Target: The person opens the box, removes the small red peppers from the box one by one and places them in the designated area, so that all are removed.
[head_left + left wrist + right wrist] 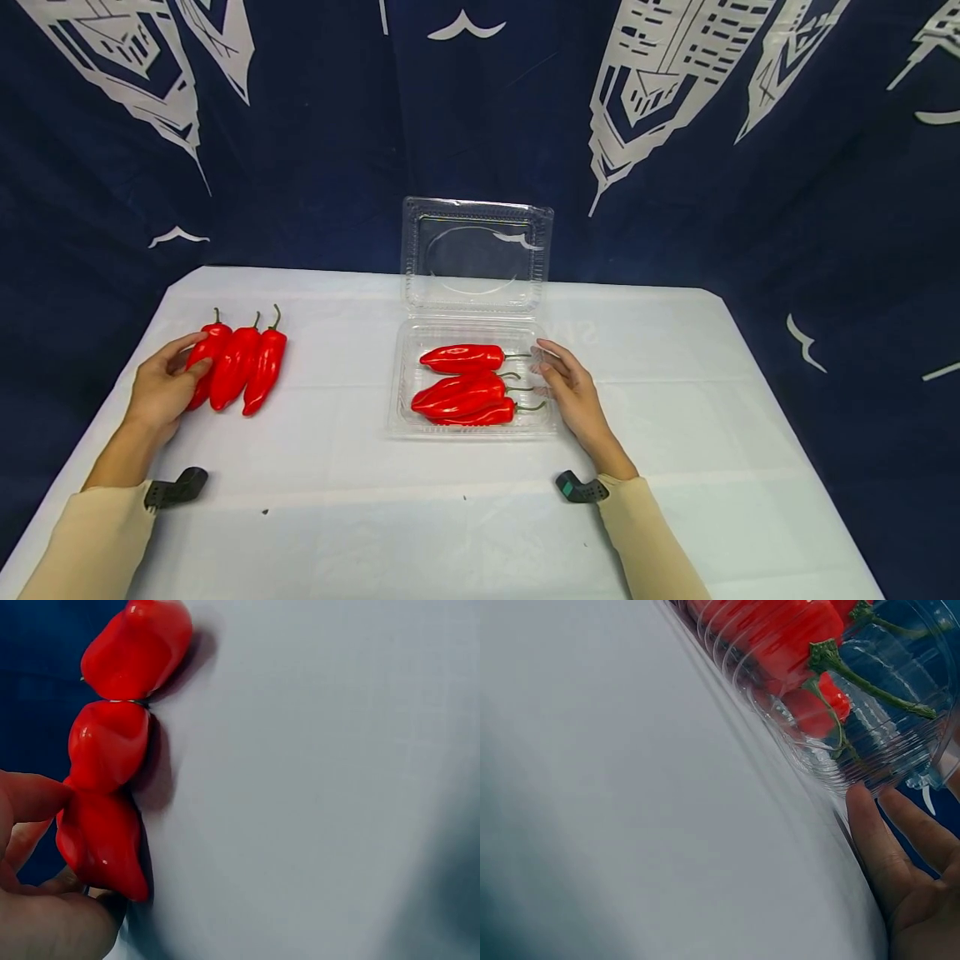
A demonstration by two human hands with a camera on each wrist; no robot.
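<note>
Three red chili peppers lie side by side at the table's left, stems pointing away. My left hand (161, 387) pinches the leftmost pepper (210, 354) between thumb and fingers; in the left wrist view this pepper (105, 844) is the lowest of the row. The middle pepper (236, 367) and the right pepper (266, 371) rest against it. A clear hinged plastic box (401, 417) stands mid-table with several red peppers inside, stems to the right. My right hand (573, 396) rests fairly straight fingers on the box's right side; in the right wrist view the fingertips (859, 796) meet its ribbed wall.
The box's transparent lid (476, 292) stands upright at the back, raised on its hinge. A white cloth (337, 492) covers the table. Behind it hangs a dark blue curtain (315, 167) with white building prints. A small dark speck (265, 512) lies near the front left.
</note>
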